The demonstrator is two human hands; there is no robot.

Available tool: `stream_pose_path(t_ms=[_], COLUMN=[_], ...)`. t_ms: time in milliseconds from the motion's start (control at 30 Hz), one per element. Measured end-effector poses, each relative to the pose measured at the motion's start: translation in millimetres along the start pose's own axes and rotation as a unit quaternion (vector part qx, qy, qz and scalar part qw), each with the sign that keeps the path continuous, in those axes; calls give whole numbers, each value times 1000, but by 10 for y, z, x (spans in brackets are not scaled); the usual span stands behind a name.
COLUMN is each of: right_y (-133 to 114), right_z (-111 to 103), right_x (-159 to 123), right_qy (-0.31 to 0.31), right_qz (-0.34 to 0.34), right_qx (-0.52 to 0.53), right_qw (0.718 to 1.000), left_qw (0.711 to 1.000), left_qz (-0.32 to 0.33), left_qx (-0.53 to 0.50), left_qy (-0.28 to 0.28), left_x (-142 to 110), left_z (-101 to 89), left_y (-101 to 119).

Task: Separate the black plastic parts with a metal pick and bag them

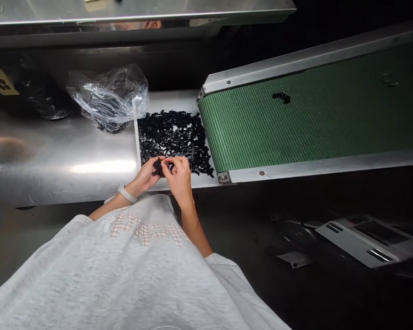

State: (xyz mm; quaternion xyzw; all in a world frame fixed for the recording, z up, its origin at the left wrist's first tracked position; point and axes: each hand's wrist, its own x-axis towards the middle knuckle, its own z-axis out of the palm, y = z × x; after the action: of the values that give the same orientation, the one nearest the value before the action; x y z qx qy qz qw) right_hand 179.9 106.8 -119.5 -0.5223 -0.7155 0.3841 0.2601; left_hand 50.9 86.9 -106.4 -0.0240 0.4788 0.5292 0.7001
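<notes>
**Q:** What is shown at the centre of the frame?

**A:** A clump of small black pieces (159, 167) is held between a left hand (143, 177) and a right hand (179, 179), low over the near edge of a white tray (168, 101).

**Q:** How are the fingers set?

**A:** The clump is pinched from both sides, with the right fingertips (171, 162) pressed onto it and the left fingers (157, 160) closed against it. The exact grip is partly hidden by the hands.

**Q:** How might such material be handled?

**A:** The pieces are judged light and easily scattered. Their stiffness cannot be told. Small pinches from the heap's edge would seem the surest hold.

**Q:** What is seen nearby?

**A:** A heap of black pieces (174, 137) is spread across the tray, beside the end of a green conveyor belt (296, 119), where one stray black piece (281, 97) is lying. A clear plastic bag (106, 98) is seen on a stainless steel counter (55, 160). A white wristband (127, 194) is worn on the left wrist.
</notes>
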Motion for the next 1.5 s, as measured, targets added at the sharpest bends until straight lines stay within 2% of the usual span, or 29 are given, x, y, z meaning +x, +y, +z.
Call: stream_pose_path(t_ms=[333,533,700,833,1000,1200,1367,1500], right_y=[102,163,142,132,191,208,117,52], right_z=[154,222,220,195,172,131,109,69], right_x=[242,278,258,263,283,213,119,78], right_qy=[-66,-54,-35,-50,-94,-132,-147,-142], right_qz=[35,52,54,71,122,184,197,197], right_qx=[-4,21,62,115,231,372,451,482], right_qw=[997,997,996,990,961,900,858,842], left_qw=[998,995,990,989,991,992,991,990], left_qz=[21,41,47,62,63,72,89,102], left_qx=[65,91,129,134,118,96,80,73], left_qy=[2,-10,2,8,-7,-35,-60,-64], left_x=[-10,19,51,50,-7,-121,-225,-290], left_z=[-64,-51,-95,-138,-176,-174,-151,-163], left_y=[-84,-49,-25,-27,20,109,146,178])
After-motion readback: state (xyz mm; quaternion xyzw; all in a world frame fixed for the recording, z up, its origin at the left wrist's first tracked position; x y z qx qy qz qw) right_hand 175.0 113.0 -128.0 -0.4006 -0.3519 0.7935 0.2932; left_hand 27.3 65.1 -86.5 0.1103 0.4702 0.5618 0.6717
